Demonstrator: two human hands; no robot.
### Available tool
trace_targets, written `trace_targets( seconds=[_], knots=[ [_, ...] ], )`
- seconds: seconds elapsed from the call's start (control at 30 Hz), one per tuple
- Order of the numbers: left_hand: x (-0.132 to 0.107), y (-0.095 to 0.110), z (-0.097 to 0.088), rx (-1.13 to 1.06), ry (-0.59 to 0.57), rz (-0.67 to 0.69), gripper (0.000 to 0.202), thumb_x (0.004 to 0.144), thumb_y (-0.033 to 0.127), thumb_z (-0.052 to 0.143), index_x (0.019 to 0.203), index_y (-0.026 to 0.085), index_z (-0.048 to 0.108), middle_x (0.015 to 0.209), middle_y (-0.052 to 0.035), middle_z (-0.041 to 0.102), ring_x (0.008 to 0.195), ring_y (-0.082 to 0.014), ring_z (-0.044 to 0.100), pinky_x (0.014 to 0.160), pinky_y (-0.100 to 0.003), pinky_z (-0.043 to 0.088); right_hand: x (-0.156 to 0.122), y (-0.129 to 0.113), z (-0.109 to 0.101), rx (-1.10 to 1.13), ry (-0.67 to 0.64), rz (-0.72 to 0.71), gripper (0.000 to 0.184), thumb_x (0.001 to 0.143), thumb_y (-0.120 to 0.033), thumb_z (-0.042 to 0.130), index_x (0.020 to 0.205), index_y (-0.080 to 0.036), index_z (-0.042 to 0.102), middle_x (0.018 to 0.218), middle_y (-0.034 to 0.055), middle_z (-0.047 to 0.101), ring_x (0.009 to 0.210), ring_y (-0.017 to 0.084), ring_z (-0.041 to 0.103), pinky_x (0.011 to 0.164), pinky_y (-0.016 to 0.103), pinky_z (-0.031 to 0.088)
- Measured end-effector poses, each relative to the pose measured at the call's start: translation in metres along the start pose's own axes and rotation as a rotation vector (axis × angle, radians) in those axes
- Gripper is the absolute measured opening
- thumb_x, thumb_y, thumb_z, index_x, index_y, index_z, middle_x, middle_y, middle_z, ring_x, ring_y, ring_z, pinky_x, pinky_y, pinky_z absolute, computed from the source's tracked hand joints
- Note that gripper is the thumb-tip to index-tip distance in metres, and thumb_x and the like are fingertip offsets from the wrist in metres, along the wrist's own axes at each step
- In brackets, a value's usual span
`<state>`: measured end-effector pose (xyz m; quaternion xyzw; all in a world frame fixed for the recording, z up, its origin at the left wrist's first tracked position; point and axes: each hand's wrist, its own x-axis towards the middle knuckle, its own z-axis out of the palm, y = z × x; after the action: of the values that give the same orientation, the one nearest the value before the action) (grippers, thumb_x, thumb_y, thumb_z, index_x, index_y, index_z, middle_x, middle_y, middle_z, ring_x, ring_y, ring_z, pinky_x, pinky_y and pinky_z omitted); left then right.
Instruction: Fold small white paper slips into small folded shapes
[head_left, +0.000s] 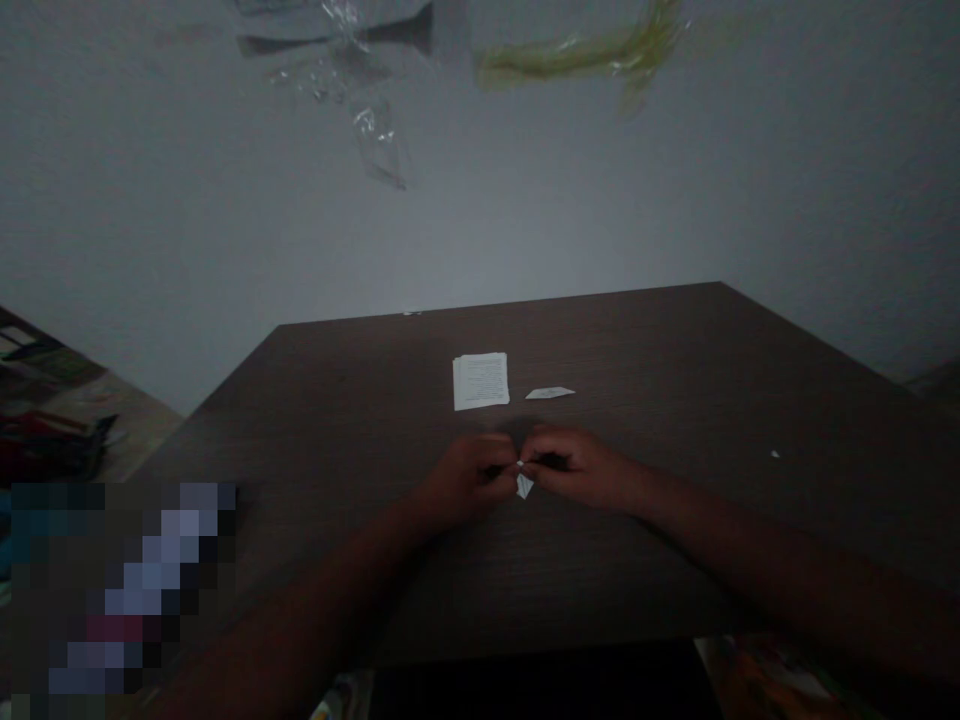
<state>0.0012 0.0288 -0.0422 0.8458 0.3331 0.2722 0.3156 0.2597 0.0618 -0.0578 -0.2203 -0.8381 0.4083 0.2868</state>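
Fingers (pixel 511 468) of the left hand (pixel 469 478) and right hand (pixel 577 468) pinch a small folded white paper scrap (pixel 524 486) from both sides, steadying it over the dark wooden desk (pixel 675 360), near a square white sheet (pixel 481 381).

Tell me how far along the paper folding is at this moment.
Done, it seems: one folded piece lies on the table right of the paper stack. In hand: the left hand and right hand pinch a small white piece between them, a pointed tip showing. Left: the stack lies flat, apparently unfolded; its sheet count cannot be told.
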Motion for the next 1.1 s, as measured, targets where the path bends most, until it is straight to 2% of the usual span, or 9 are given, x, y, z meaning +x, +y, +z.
trace_targets(
  seconds=[0.17,0.37,0.47,0.7,0.83,0.97,1.1],
  knots=[
    [0.000,-0.004,-0.003,0.011,0.026,0.007,0.037,0.120,0.039,0.059,0.086,0.025,0.061,0.084,-0.0005,0.062,0.081,-0.0219,0.063,0.081,-0.036,0.053,0.001,-0.001,-0.005,-0.024,-0.027,0.023,0.045,0.123,-0.054,0.073,0.088,-0.027,0.077,0.088,0.0034,0.074,0.089,0.025,0.067,0.091,0.041,0.058],
    [-0.001,-0.007,-0.005,-0.001,-0.034,-0.003,0.025,0.121,0.038,0.069,0.104,0.023,0.080,0.095,-0.0018,0.076,0.091,-0.0222,0.074,0.085,-0.034,0.057,0.001,0.000,-0.009,-0.054,0.009,0.098,0.032,0.122,-0.045,0.074,0.097,-0.027,0.083,0.095,0.0039,0.078,0.092,0.024,0.070,0.094,0.040,0.057],
    [-0.001,-0.008,-0.003,-0.007,-0.027,-0.011,0.026,0.122,0.035,0.067,0.106,0.022,0.082,0.095,-0.0019,0.077,0.090,-0.0221,0.074,0.085,-0.033,0.057,0.001,0.002,-0.010,-0.049,0.013,0.086,0.028,0.120,-0.041,0.075,0.098,-0.027,0.083,0.096,0.0035,0.078,0.092,0.024,0.069,0.095,0.040,0.057],
    [-0.001,-0.007,-0.005,0.008,-0.036,-0.007,0.028,0.122,0.037,0.068,0.100,0.023,0.078,0.094,-0.0024,0.076,0.090,-0.0235,0.075,0.086,-0.034,0.058,0.003,0.007,-0.012,0.002,-0.034,0.113,0.027,0.118,-0.044,0.080,0.099,-0.026,0.086,0.099,0.0035,0.081,0.092,0.023,0.070,0.091,0.038,0.059],
    [-0.002,-0.004,-0.006,0.010,-0.031,-0.006,0.033,0.126,0.037,0.056,0.105,0.023,0.077,0.100,-0.0046,0.080,0.095,-0.0253,0.078,0.091,-0.036,0.061,0.001,0.009,-0.013,-0.032,-0.016,0.107,0.027,0.118,-0.044,0.079,0.098,-0.026,0.086,0.095,0.0031,0.079,0.087,0.022,0.068,0.089,0.038,0.058],
    [0.000,-0.002,-0.005,0.031,-0.032,-0.009,0.044,0.128,0.038,0.046,0.091,0.024,0.066,0.088,-0.0018,0.071,0.084,-0.0221,0.071,0.083,-0.034,0.057,0.001,0.009,-0.010,-0.070,-0.014,0.086,0.030,0.118,-0.042,0.077,0.093,-0.027,0.083,0.090,0.0032,0.075,0.089,0.024,0.067,0.091,0.039,0.056],
    [0.002,-0.001,-0.005,0.031,-0.076,0.017,0.042,0.124,0.038,0.048,0.085,0.026,0.056,0.079,0.0016,0.061,0.075,-0.0195,0.064,0.077,-0.033,0.051,0.002,0.004,-0.007,-0.035,-0.062,0.055,0.032,0.120,-0.043,0.075,0.093,-0.027,0.082,0.089,0.0025,0.073,0.091,0.024,0.068,0.092,0.040,0.055]
  ],
)
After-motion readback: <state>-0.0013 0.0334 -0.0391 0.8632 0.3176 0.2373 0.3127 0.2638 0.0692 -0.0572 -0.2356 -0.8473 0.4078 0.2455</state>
